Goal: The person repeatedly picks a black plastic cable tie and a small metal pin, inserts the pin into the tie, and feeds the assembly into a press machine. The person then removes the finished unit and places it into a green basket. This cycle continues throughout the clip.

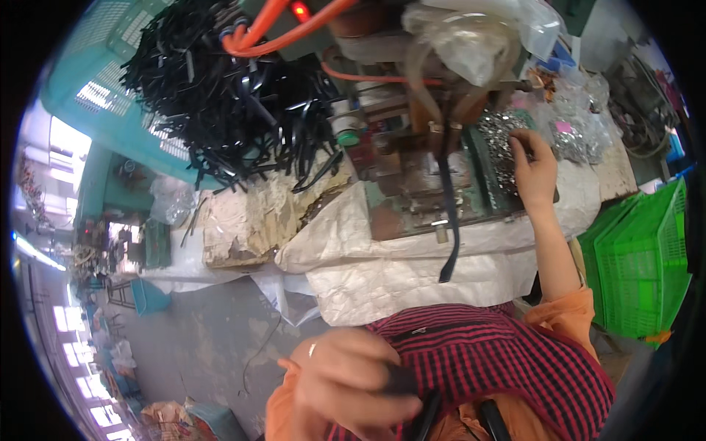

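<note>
Shiny bits [498, 143] lie upper right on a table [239, 228] over grey floor [209, 327]; right hand [535, 173] is by them, left hand [346, 382] blurs; can't tell either grip.

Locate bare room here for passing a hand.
The worn board between black strips and white sheet; the sheet between machine and apron, beside one dangling strip. Crowded: around the right hand, with metal pieces and plastic bags.

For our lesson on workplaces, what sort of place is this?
Probably a factory workshop: a bench machine, orange hoses, a heap of black strips and many small shiny parts.
</note>
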Motion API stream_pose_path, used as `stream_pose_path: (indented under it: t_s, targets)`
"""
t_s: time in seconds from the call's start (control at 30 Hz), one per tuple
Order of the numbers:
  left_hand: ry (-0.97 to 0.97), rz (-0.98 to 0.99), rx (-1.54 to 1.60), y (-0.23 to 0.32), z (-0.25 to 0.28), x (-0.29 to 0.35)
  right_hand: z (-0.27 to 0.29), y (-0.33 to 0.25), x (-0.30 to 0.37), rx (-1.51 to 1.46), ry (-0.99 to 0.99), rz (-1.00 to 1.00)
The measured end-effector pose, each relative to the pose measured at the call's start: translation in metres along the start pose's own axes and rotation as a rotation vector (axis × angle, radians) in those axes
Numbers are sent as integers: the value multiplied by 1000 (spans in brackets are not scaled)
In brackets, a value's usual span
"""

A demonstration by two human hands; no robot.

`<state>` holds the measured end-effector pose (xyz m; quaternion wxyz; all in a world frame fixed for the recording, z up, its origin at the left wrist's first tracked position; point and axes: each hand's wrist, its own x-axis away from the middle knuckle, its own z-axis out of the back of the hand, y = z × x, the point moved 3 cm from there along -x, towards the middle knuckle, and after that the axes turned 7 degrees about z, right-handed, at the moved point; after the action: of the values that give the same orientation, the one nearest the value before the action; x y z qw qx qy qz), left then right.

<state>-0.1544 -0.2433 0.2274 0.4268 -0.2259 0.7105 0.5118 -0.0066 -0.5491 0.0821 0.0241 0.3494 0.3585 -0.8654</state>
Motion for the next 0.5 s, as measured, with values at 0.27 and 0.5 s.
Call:
stream_pose_path:
  t_s: [0.27, 0.5]
  targets:
    - [120, 136, -1165, -70, 102, -2, 6, -13, 8, -203, -1, -111]
    - [-95, 498, -1749, -198, 207, 72, 14, -13, 17, -99, -20, -242]
